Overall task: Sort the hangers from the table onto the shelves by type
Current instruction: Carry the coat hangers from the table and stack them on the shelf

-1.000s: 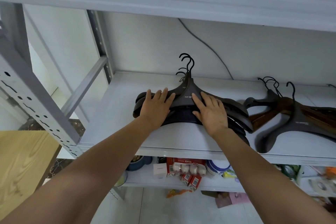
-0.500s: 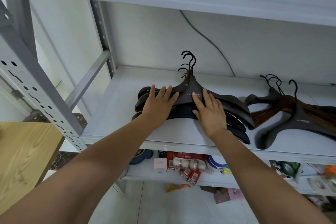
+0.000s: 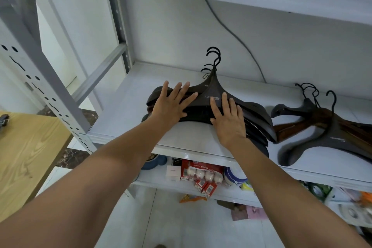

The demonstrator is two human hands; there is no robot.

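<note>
Left hand (image 3: pixel 170 106) and right hand (image 3: pixel 229 125) flat atop the stack of dark hangers (image 3: pixel 208 90) on the white shelf (image 3: pixel 120 110).

White metal shelf (image 3: pixel 128 119): stack of dark hangers (image 3: pixel 213 91) lies flat mid-shelf, hooks toward back wall. Mixed pile of brown and dark hangers (image 3: pixel 322 119) sits near on right, apart from stack. Lower shelf (image 3: pixel 157 183): blue bowl (image 3: pixel 154 162), small white box (image 3: pixel 173 173), red-white packs (image 3: pixel 201 171) side by side. Wooden desk (image 3: pixel 26 157) at left: dark object (image 3: pixel 3 120) at far edge.

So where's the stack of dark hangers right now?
In the head view, the stack of dark hangers lies mid-frame on the white shelf, under the left hand and right hand pressed flat, with the brown hangers to its right.
</note>
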